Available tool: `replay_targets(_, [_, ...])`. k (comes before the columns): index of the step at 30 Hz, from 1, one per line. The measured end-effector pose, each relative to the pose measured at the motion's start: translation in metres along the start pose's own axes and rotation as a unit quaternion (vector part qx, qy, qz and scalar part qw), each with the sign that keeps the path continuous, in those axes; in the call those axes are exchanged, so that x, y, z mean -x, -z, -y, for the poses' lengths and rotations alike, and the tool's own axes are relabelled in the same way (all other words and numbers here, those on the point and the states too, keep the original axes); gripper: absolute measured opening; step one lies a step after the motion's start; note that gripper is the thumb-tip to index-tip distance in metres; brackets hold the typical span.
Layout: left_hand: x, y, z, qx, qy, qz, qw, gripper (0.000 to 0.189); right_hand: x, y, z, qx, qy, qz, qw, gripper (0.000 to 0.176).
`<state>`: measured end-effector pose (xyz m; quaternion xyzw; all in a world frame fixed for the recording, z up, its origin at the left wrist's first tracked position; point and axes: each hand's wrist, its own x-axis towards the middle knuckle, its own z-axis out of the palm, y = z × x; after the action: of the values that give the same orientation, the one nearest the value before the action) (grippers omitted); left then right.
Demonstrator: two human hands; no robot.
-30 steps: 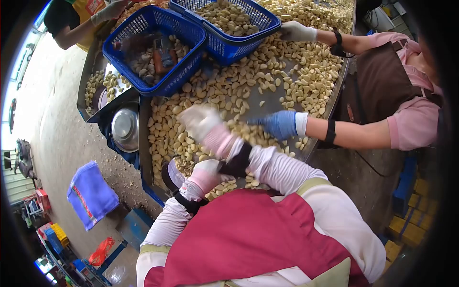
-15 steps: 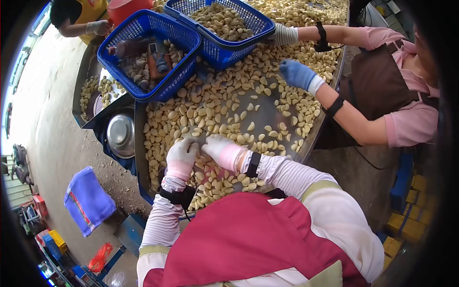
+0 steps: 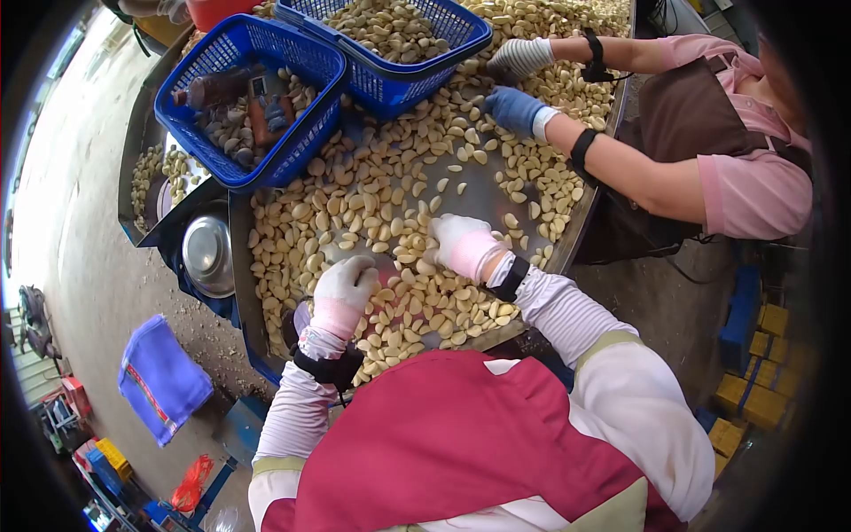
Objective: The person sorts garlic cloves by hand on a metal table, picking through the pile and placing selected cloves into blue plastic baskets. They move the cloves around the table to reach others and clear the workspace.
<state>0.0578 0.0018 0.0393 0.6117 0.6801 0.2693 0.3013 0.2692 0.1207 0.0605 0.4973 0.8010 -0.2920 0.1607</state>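
Steel table (image 3: 477, 191) with garlic cloves (image 3: 372, 204)

Two blue baskets (image 3: 248, 97) stand at its far end. Right hand (image 3: 461, 244) lies flat on the cloves, fingers loosely spread. Left hand (image 3: 344, 285) is curled over cloves; whether it holds any cannot be told

Peeled garlic cloves (image 3: 390, 199) — pale, cream-coloured — lie loose in a thick spread across the metal table (image 3: 483, 191)

White gloves (image 3: 346, 282), black wristbands (image 3: 512, 277), pale sleeves (image 3: 567, 312), red apron (image 3: 461, 426)
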Motion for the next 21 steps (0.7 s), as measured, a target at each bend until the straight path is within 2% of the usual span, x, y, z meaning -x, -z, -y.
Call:
replay_targets(1, [-0.001, -0.001, -0.004, -0.001, 0.001, -0.001, 1.000, 0.020, 0.002, 0.001, -0.001, 0.000, 0.001, 0.000, 1.000, 0.038])
replay_targets(3, [0.000, -0.002, -0.009, 0.102, 0.037, 0.053, 0.993, 0.025, 0.005, -0.001, -0.001, -0.164, 0.064, 0.021, 0.984, 0.037])
replay_targets(4, [0.000, 0.000, -0.015, 0.195, 0.093, 0.086, 0.973, 0.029, 0.005, -0.010, 0.002, -0.277, 0.115, 0.012, 0.954, 0.037])
replay_targets(5, [0.001, -0.004, -0.017, 0.192, 0.096, 0.082, 0.973, 0.029, -0.003, -0.029, 0.004, -0.404, 0.149, 0.036, 0.902, 0.037])
replay_targets(7, [0.003, -0.013, -0.014, 0.353, 0.096, 0.028, 0.930, 0.033, 0.008, -0.020, 0.033, -0.529, 0.098, 0.094, 0.838, 0.034])
replay_targets(8, [0.002, -0.014, -0.006, 0.320, 0.145, 0.025, 0.936, 0.036, -0.001, -0.033, 0.037, -0.450, 0.198, -0.009, 0.871, 0.030])
replay_targets(9, [0.001, -0.011, -0.001, 0.318, 0.143, 0.021, 0.937, 0.036, -0.006, -0.029, 0.046, -0.405, 0.200, -0.015, 0.892, 0.029])
replay_targets(11, [0.005, -0.005, 0.008, 0.270, 0.190, -0.012, 0.944, 0.036, -0.010, -0.020, 0.057, -0.313, 0.200, -0.008, 0.928, 0.038])
replay_targets(12, [0.006, 0.006, -0.003, 0.188, 0.148, -0.022, 0.971, 0.030, -0.010, -0.016, 0.065, -0.315, 0.201, -0.007, 0.928, 0.038])
replay_targets(13, [0.008, 0.007, 0.000, 0.187, 0.150, -0.022, 0.971, 0.030, -0.011, -0.014, 0.075, -0.216, 0.185, -0.009, 0.959, 0.042])
replay_targets(14, [0.010, 0.007, 0.004, 0.089, 0.055, -0.078, 0.991, 0.026, -0.011, -0.014, 0.082, -0.114, 0.167, -0.012, 0.979, 0.045])
replay_targets(15, [0.010, 0.009, 0.005, -0.011, -0.042, -0.133, 0.990, 0.022, -0.013, -0.016, 0.086, -0.112, 0.169, -0.012, 0.979, 0.045])
replay_targets(17, [0.009, 0.014, 0.006, 0.003, -0.037, -0.146, 0.989, 0.019, -0.021, -0.025, 0.091, -0.109, 0.177, -0.050, 0.977, 0.052])
replay_targets(19, [0.014, 0.016, 0.013, 0.107, 0.013, -0.078, 0.991, 0.017, -0.025, -0.036, 0.091, -0.122, 0.199, -0.072, 0.970, 0.047])
replay_targets(20, [0.017, 0.012, 0.012, 0.250, 0.082, -0.067, 0.962, 0.018, -0.027, -0.041, 0.090, -0.248, 0.183, -0.039, 0.951, 0.047])
replay_targets(21, [0.018, 0.015, 0.005, 0.252, 0.084, -0.070, 0.961, 0.018, -0.029, -0.045, 0.088, -0.368, 0.161, -0.005, 0.916, 0.048])
